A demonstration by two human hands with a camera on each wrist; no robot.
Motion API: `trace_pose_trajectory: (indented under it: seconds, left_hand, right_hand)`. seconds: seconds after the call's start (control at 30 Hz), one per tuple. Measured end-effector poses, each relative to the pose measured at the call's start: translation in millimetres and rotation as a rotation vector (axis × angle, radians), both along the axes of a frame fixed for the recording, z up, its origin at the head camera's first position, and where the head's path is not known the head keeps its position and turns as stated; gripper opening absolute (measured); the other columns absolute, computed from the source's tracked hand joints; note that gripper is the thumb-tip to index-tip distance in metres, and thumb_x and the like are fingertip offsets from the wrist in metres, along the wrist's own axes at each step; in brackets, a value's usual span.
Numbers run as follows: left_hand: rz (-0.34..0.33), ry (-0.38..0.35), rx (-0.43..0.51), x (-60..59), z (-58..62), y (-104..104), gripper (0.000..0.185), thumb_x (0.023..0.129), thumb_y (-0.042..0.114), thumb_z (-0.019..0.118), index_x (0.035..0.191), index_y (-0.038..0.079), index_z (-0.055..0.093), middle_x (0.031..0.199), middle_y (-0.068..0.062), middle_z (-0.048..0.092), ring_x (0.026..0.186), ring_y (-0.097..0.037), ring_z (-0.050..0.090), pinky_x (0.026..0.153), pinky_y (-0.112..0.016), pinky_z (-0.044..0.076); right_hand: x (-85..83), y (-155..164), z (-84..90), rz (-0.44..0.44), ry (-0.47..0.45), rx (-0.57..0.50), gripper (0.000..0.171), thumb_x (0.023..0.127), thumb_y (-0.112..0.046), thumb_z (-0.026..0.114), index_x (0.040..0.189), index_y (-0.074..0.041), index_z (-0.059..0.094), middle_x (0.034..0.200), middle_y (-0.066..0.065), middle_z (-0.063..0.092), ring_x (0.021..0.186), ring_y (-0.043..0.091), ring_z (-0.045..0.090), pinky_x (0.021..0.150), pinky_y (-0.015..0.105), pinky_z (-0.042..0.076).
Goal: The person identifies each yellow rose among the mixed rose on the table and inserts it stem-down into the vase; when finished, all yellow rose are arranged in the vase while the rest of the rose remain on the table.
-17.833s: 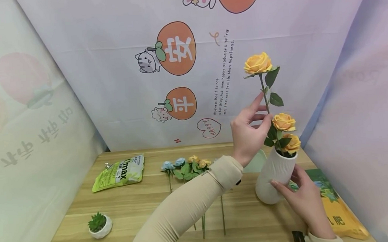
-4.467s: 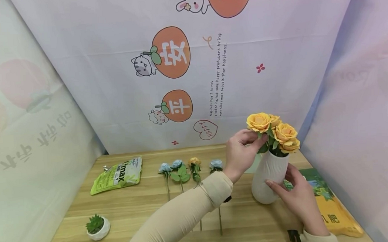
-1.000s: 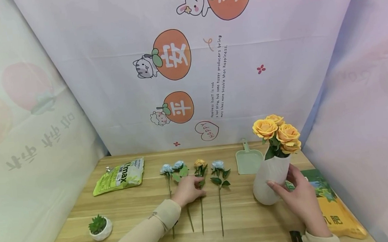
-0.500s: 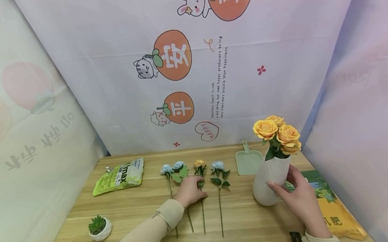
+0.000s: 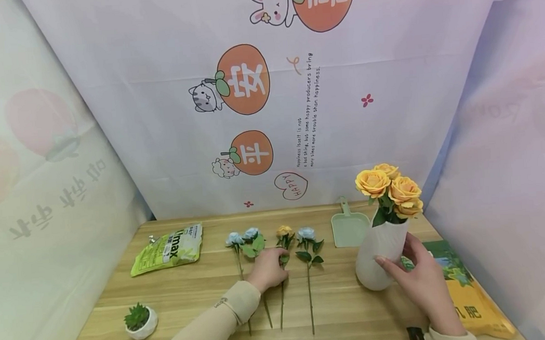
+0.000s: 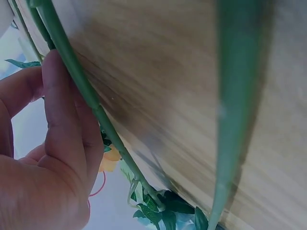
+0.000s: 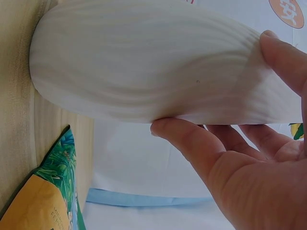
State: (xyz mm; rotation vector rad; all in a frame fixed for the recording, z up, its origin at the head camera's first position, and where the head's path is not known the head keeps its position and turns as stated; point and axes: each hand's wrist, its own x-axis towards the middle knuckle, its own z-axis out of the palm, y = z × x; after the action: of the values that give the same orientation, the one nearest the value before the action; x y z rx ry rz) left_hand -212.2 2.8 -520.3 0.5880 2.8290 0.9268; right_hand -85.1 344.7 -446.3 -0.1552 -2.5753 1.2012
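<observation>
Since a moment ago our left hand (image 5: 266, 269) has tilted the yellow rose (image 5: 284, 231), fingers closing on its stem; lifting follows. Right hand (image 5: 415, 278) grips the vase (image 5: 380, 249).

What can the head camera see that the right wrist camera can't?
Only the head view shows the left hand gripping the yellow rose stem on the table, three blue roses lying there, four yellow roses in the vase, a green scoop and a small potted plant.

Only the right wrist view shows the fingertips pressed against the vase's ribs.

Both show the right hand holding the white vase.
</observation>
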Motion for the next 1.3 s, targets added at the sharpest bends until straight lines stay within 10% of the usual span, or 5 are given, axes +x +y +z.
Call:
trace_pose_trajectory:
  seconds: [0.33,0.57,0.73,1.3]
  left_hand:
    - [0.027,-0.027,0.038,0.5,-5.7,0.1,0.058,0.084,0.007,0.083,0.140,0.010,0.071,0.139,-0.015,0.068,0.095,-0.024,0.063,0.068,-0.038,0.048]
    - [0.020,-0.050,0.076,1.4,2.5,-3.9,0.060,0.085,0.005,0.085,0.143,0.006,0.068,0.104,-0.007,0.071,0.070,-0.016,0.057,0.059,-0.035,0.050]
    - [0.010,-0.058,0.073,1.7,7.9,-4.6,0.060,0.085,0.001,0.083,0.143,0.006,0.068,0.094,-0.004,0.067,0.077,-0.017,0.057,0.062,-0.037,0.050]
    - [0.008,-0.042,0.176,1.0,16.9,-4.8,0.068,0.082,-0.011,0.072,0.147,0.008,0.066,0.135,-0.015,0.069,0.103,-0.027,0.070,0.064,-0.033,0.053]
  right_hand:
    - [0.8,-0.7,-1.0,-0.004,0.005,0.009,0.092,0.095,-0.048,0.083,0.163,-0.004,0.040,0.151,0.027,0.055,0.131,0.050,0.059,0.097,0.062,0.058]
    - [0.6,0.1,-0.2,0.001,0.023,0.017,0.089,0.096,-0.046,0.083,0.161,-0.003,0.042,0.149,0.027,0.056,0.129,0.049,0.061,0.095,0.061,0.059]
    - [0.2,0.9,-0.7,0.004,0.025,0.021,0.090,0.096,-0.046,0.083,0.161,-0.002,0.042,0.149,0.028,0.056,0.129,0.050,0.061,0.095,0.061,0.059]
    - [-0.3,1.6,-1.8,0.006,0.016,0.016,0.091,0.096,-0.047,0.083,0.162,-0.002,0.040,0.149,0.028,0.056,0.129,0.049,0.060,0.094,0.060,0.060]
